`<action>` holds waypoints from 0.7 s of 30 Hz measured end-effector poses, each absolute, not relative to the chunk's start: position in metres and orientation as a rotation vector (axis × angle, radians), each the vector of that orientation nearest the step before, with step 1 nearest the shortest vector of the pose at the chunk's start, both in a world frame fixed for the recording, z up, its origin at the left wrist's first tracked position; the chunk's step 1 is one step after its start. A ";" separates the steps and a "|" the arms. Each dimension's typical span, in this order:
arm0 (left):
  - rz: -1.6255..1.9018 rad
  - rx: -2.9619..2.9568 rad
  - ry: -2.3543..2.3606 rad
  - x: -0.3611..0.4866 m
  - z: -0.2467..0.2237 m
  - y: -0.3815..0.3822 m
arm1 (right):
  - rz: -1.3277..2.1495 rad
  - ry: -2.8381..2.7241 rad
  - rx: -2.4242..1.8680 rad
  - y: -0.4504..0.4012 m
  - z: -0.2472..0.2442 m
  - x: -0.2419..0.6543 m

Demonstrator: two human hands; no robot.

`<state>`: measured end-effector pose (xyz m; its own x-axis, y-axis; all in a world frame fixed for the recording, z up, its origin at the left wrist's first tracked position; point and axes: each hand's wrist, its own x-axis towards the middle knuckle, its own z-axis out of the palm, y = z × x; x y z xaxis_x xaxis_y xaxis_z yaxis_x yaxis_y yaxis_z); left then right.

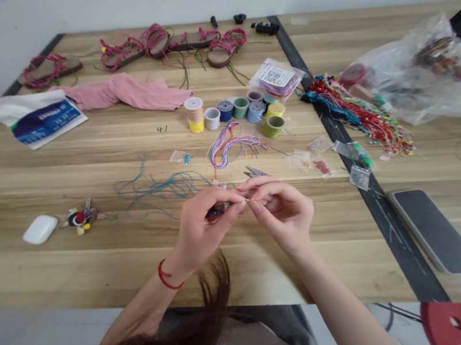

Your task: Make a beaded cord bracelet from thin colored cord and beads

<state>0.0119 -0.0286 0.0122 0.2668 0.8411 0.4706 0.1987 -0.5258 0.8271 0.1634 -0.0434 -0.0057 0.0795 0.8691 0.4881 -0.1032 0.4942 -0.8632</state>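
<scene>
Before you: "41" (pixel 162 129), handwritten on the wooden table (pixel 95 258); a QR-code label (pixel 275 75) (small print unreadable) on a plastic packet (pixel 292 86); blurred lettering on a blue-and-white package (pixel 47 122).

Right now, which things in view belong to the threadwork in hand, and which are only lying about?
Probably in the job:
tiny piece, pinched by left hand and right hand
blue threads
thread bundle
thread spools
scissors

Probably only lying about:
phone
white case
pink cloth
</scene>
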 end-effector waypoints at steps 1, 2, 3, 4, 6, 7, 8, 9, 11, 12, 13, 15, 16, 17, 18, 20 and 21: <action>1.275 1.899 0.937 0.012 0.012 -0.029 | 0.842 -1.290 -0.772 -0.043 -0.006 0.163; 1.275 1.902 0.935 0.012 0.012 -0.028 | 0.837 -1.293 -0.778 -0.043 -0.006 0.164; 1.276 1.906 0.934 0.012 0.013 -0.028 | 0.836 -1.295 -0.783 -0.043 -0.006 0.164; 1.279 1.911 0.934 0.012 0.013 -0.028 | 0.836 -1.296 -0.785 -0.043 -0.006 0.164; 1.286 1.924 0.929 0.012 0.013 -0.028 | 0.841 -1.294 -0.781 -0.043 -0.006 0.164; 1.288 1.932 0.928 0.012 0.013 -0.028 | 0.846 -1.292 -0.776 -0.043 -0.006 0.164; 1.289 1.941 0.929 0.012 0.013 -0.028 | 0.851 -1.290 -0.774 -0.043 -0.006 0.164; 1.289 1.948 0.929 0.012 0.013 -0.028 | 0.854 -1.288 -0.775 -0.044 -0.006 0.164; 1.295 1.959 0.924 0.012 0.013 -0.029 | 0.856 -1.284 -0.779 -0.044 -0.005 0.163; 1.300 1.964 0.919 0.012 0.013 -0.029 | 0.858 -1.282 -0.776 -0.044 -0.005 0.163; 1.308 1.969 0.913 0.012 0.013 -0.029 | 0.864 -1.280 -0.766 -0.044 -0.005 0.163; 1.332 1.988 0.897 0.012 0.012 -0.029 | 0.885 -1.278 -0.740 -0.044 -0.005 0.163; 1.347 2.005 0.890 0.012 0.012 -0.029 | 0.895 -1.278 -0.731 -0.044 -0.005 0.163; 1.363 2.029 0.883 0.012 0.012 -0.029 | 0.902 -1.279 -0.729 -0.044 -0.005 0.164; 1.379 2.058 0.876 0.012 0.011 -0.030 | 0.907 -1.282 -0.734 -0.045 -0.005 0.164; 1.403 2.122 0.860 0.012 0.011 -0.030 | 0.905 -1.290 -0.756 -0.045 -0.005 0.164; 1.413 2.151 0.854 0.012 0.010 -0.030 | 0.903 -1.295 -0.765 -0.045 -0.004 0.164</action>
<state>0.0120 -0.0301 0.0104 0.2924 0.6942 0.6577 0.2594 -0.7195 0.6442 0.1641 -0.0454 -0.0044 0.0425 0.8868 0.4602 -0.1260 0.4617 -0.8781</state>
